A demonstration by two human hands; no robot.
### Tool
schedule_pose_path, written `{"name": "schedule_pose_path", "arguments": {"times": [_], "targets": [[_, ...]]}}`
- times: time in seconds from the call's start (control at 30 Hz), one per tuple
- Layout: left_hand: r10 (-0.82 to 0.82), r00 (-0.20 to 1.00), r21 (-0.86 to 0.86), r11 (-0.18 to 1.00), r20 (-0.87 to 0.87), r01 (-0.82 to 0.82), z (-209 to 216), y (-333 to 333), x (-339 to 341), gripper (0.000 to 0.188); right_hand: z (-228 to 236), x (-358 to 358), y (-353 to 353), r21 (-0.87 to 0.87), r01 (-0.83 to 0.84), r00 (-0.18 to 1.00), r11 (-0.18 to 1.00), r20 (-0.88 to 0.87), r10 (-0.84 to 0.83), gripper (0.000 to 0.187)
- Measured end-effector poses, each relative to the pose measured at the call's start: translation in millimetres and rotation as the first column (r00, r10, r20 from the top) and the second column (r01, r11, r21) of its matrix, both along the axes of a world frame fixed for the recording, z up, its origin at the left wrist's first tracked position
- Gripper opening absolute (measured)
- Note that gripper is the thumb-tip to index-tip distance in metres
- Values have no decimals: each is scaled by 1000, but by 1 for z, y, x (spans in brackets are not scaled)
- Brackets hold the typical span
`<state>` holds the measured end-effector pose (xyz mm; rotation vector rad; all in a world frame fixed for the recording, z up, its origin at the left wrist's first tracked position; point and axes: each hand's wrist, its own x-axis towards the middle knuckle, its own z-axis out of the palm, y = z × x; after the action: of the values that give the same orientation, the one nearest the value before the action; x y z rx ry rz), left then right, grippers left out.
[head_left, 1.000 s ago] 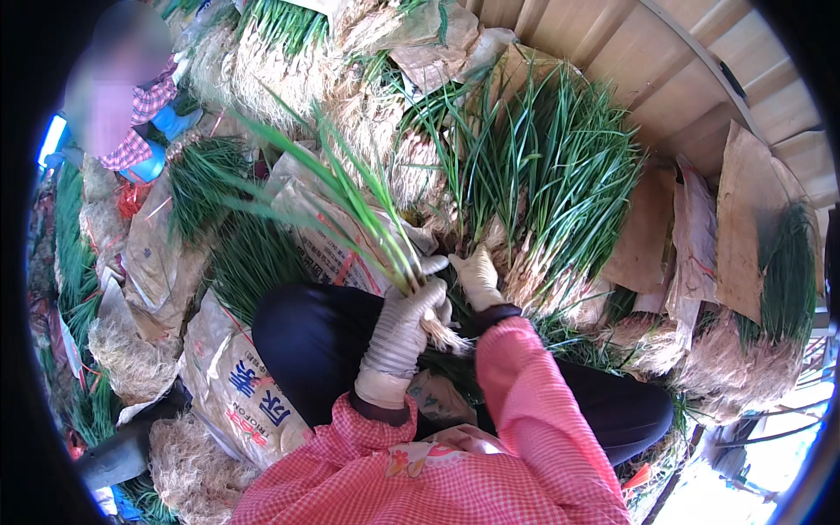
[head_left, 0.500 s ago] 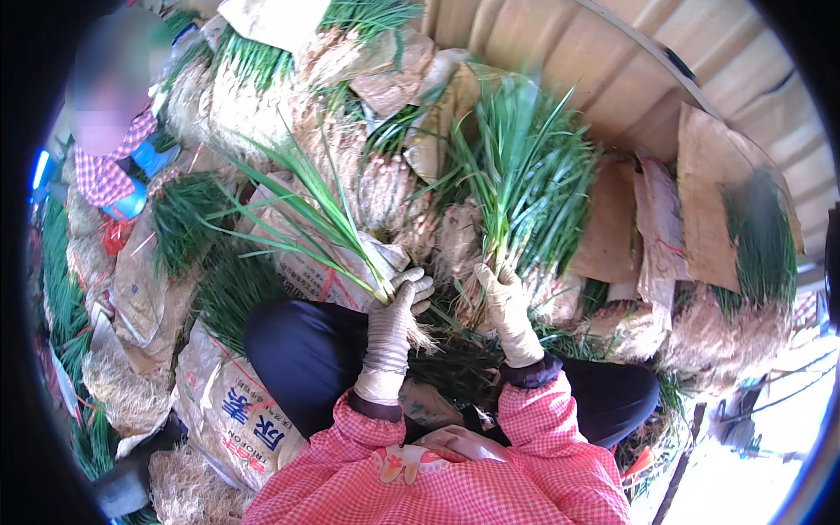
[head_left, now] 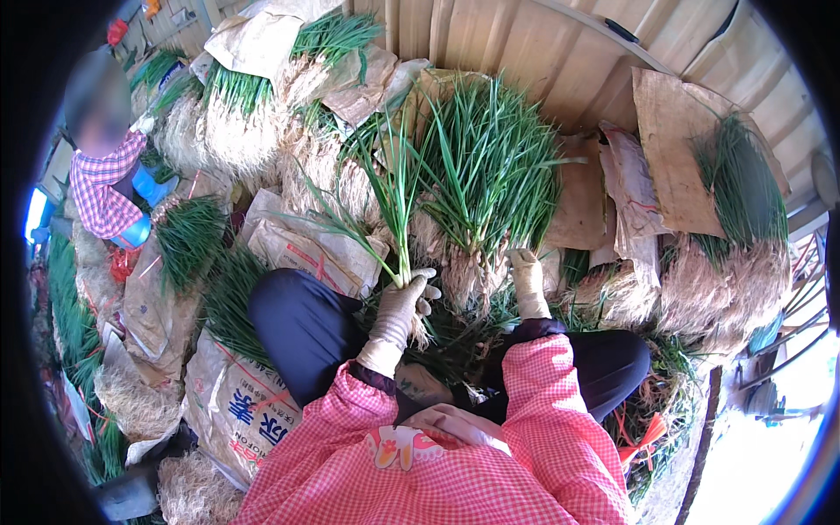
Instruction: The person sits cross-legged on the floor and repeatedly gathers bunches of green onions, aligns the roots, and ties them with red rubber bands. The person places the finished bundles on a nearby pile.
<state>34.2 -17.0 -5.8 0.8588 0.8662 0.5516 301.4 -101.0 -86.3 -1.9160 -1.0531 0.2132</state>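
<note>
My gloved left hand [head_left: 398,311] is closed around a small bunch of scallion-like greens [head_left: 402,219]. The leaves point up and away from me, and pale stringy roots hang below the fist. To its right, a large heap of the same greens [head_left: 490,166] lies with its roots toward me. My gloved right hand [head_left: 528,278] is at the lower right edge of that heap, beside the root ends. Its fingers are curled in toward the stalks; whatever they hold, if anything, is hidden.
Rooty bundles [head_left: 236,122] and sacks [head_left: 306,245] lie to the left and far side. Cardboard [head_left: 691,157] leans near a corrugated wall [head_left: 499,39]. At the far left sits another person in a checked shirt [head_left: 105,192]. Loose greens [head_left: 656,402] lie by my right knee.
My right hand has moved slightly right, away from the stalks it was pinching. The bunch in my left hand now stands more upright. The whole view has shifted a little.
</note>
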Motion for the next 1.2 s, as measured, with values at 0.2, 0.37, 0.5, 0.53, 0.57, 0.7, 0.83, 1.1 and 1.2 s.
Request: {"name": "schedule_pose_path", "arguments": {"times": [0.2,0.37,0.5,0.53,0.57,0.7,0.83,1.1,1.2], "targets": [[-35,997,33,999,-65,37,-8,-3,1,24,-18,-28,30,-244,155,925,957,-304,-227,34],[-41,994,57,997,-99,47,-14,0,-2,27,-10,-48,57,-235,53,912,971,-385,-143,32],[101,993,14,995,-62,-101,-24,2,0,25,49,-70,49,21,-192,516,981,-848,119,17],[108,993,-11,994,-47,-109,-37,5,6,24,60,-80,46,14,-239,503,971,-853,136,16],[118,992,-37,992,-32,-119,-50,8,9,23,62,-89,45,7,-288,488,957,-859,153,16],[1,991,-156,987,132,20,-30,-4,18,19,45,-115,41,-4,-265,701,964,-688,190,12],[64,996,-25,998,62,-62,-30,4,24,17,45,-134,44,156,31,605,987,-789,106,11],[40,994,62,997,-99,-34,-17,-4,-1,34,71,-84,48,5,31,939,999,-342,-28,9],[68,987,168,985,-144,-43,-24,-2,5,37,108,-105,42,-351,-331,918,876,94,384,22]]}}
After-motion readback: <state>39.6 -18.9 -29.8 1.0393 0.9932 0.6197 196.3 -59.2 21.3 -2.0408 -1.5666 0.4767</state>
